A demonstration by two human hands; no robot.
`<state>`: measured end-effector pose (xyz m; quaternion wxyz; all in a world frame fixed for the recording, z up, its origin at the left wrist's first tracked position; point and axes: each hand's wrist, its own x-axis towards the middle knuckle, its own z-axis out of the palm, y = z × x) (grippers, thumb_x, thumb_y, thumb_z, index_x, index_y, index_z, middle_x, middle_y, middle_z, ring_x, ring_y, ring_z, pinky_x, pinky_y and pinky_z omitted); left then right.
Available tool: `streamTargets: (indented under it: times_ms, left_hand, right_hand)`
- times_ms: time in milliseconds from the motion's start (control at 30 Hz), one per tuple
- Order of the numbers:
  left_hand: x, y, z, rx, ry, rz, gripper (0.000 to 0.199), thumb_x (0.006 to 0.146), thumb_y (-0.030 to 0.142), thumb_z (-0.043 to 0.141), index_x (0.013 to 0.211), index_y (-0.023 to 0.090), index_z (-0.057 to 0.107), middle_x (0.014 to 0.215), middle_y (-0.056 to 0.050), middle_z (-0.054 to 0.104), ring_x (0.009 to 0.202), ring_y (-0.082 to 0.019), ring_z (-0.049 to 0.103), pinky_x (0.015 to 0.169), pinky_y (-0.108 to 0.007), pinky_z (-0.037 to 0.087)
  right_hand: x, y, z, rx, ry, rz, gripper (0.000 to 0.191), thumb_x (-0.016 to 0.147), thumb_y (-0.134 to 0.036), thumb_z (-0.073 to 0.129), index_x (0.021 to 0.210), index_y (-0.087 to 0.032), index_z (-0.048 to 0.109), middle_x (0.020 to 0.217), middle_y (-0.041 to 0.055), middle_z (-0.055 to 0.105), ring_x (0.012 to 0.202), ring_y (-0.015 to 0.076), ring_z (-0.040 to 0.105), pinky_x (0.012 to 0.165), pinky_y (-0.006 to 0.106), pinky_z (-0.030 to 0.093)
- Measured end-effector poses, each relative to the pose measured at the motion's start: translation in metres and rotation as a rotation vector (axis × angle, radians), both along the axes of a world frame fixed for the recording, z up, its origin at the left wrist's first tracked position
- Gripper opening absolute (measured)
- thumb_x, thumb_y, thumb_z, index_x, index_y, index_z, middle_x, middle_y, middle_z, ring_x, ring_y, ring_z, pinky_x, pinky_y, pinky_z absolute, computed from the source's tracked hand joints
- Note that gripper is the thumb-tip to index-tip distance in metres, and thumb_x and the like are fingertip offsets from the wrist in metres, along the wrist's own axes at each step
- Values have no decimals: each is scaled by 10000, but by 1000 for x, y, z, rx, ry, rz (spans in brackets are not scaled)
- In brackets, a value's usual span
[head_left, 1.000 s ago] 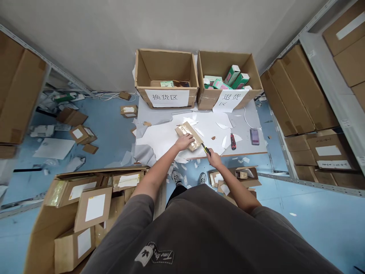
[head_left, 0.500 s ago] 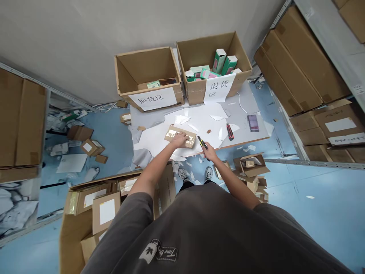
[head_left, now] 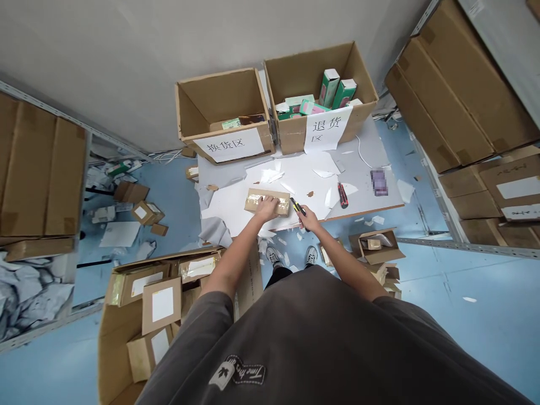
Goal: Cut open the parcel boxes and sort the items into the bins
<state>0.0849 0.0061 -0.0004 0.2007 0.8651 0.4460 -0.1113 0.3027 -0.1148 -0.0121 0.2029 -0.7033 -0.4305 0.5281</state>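
Note:
A small brown cardboard box [head_left: 254,198] with shiny clear tape lies near the front edge of the white-covered table [head_left: 232,211]. My left hand [head_left: 267,208] rests on its top and near side, fingers curled over it and holding it down. In my right hand [head_left: 310,218] is a black and yellow utility knife [head_left: 297,206], its tip pointing away from me and to the left. That tip is at the box's right end; whether it touches cannot be made out. A red and black utility knife [head_left: 342,195] lies farther right on the table.
Two large open cartons stand at the back: the left carton [head_left: 230,147] holds a few small items, the right carton [head_left: 291,138] several green-and-white boxes. Paper scraps [head_left: 272,175] and a blurred purple item [head_left: 379,183] lie on the table. A big carton of parcels [head_left: 110,337] stands at left.
The cardboard box has turned slightly, its right end swinging away from me. My right hand has brought the knife tip left, right up to that end. The camera view has shifted a little.

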Motion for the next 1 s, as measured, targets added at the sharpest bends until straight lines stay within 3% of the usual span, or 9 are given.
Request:
streamTargets:
  times_ms: [67, 200, 367, 533, 667, 800, 1000]
  left_hand:
    - [-1, -3, 0, 26, -14, -7, 551, 838, 271, 822, 1372, 253, 684, 1386, -149, 667, 1399, -368, 549, 1272, -549, 338]
    - [-1, -9, 1, 23, -53, 15, 527, 841, 249, 791, 1363, 262, 716, 1413, -138, 659, 1396, -353, 562, 1228, -496, 402]
    - [-7, -12, 2, 16, -104, 47, 645, 821, 302, 845, 1439, 295, 664, 1483, -115, 652, 1446, -356, 544, 1288, -517, 345]
    - [-30, -7, 1, 54, -161, 171, 801, 795, 464, 916, 1503, 258, 603, 1628, -154, 564, 1587, -402, 424, 1304, -549, 351]
    - [-44, -6, -8, 9, -184, 228, 970, 764, 504, 952, 1590, 235, 521, 1732, -166, 464, 1657, -401, 347, 1349, -557, 309]
    - [-46, -9, -17, 6, -256, 282, 1073, 755, 475, 971, 1650, 222, 434, 1721, -170, 475, 1658, -365, 362, 1366, -516, 310]
    - [-49, -12, -27, 4, -318, 297, 1067, 782, 466, 954, 1655, 214, 394, 1758, -182, 418, 1668, -347, 352, 1378, -503, 291]
  right_hand:
    - [-1, -1, 0, -2, -20, 9, 378, 1135, -361, 439, 1488, -249, 512, 870, -58, 725, 554, 119, 705, 605, 200, 561]
    - [-5, -1, 3, 5, -29, 19, 378, 1137, -367, 430, 1486, -244, 510, 867, -55, 732, 553, 123, 706, 619, 207, 563]
    - [-6, 4, 8, 26, -98, 103, 350, 1141, -339, 407, 1462, -237, 505, 912, -39, 772, 604, 132, 734, 724, 231, 579]
    - [-2, 22, 18, -22, -233, 282, 367, 1093, -195, 422, 1458, -196, 459, 1078, 37, 819, 707, 168, 761, 797, 267, 574]
    - [-9, 46, 30, 0, -396, 436, 406, 1125, -281, 437, 1518, -179, 455, 1145, 102, 823, 944, 258, 793, 853, 316, 566]
    - [-28, 72, 38, 73, -563, 645, 396, 1174, -367, 399, 1493, -192, 556, 1327, 166, 781, 1197, 327, 748, 958, 364, 546]
    - [-48, 100, 45, 27, -673, 844, 399, 1162, -325, 435, 1503, -161, 563, 1372, 198, 753, 1256, 339, 720, 1025, 404, 540]
